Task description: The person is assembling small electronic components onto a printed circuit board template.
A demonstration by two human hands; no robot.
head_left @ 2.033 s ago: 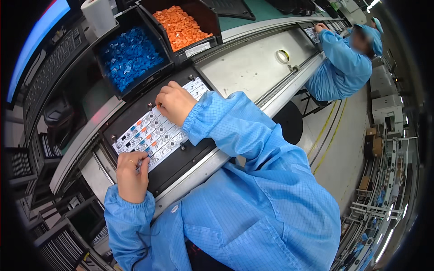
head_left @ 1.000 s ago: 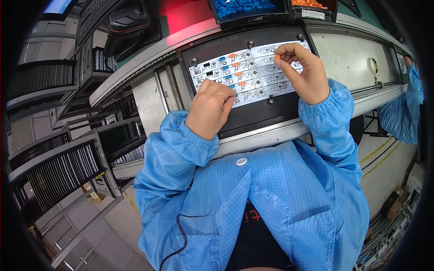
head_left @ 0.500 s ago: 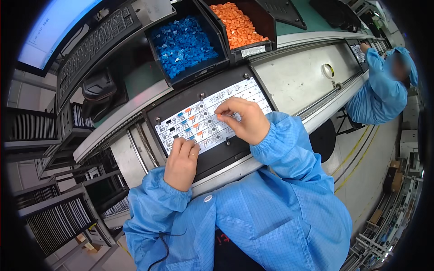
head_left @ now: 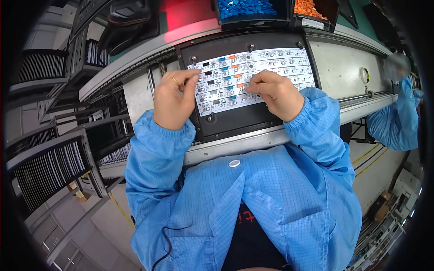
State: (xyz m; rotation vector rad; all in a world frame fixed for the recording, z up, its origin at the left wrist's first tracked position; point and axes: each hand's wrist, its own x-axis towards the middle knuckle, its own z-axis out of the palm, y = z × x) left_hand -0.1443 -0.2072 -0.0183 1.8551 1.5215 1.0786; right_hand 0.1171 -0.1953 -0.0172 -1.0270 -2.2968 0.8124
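White circuit boards (head_left: 280, 64) lie in strips side by side in a black tray frame (head_left: 266, 123). Blue connectors (head_left: 227, 78) and orange connectors (head_left: 238, 76) stand in slanting lines across the strips. My left hand (head_left: 175, 100) is over the left edge of the boards, thumb and index finger brought together; whatever is between them is hidden. Above the middle strips, my right hand (head_left: 279, 94) is closed in a pinch, its fingertips close beside the lowest visible orange connector. I cannot make out what those fingertips hold.
Behind the frame stand a bin of blue connectors (head_left: 246, 9) and a bin of orange connectors (head_left: 309, 8). Metal conveyor rails (head_left: 235, 143) run along the frame. A tape roll (head_left: 364, 75) rests at the right. A co-worker in blue (head_left: 393, 113) is at far right.
The view has shifted, so bins and boards sit higher and further right. My left hand has moved up to the boards' left edge. My right hand, earlier pinching an orange piece, is now beside the orange connectors.
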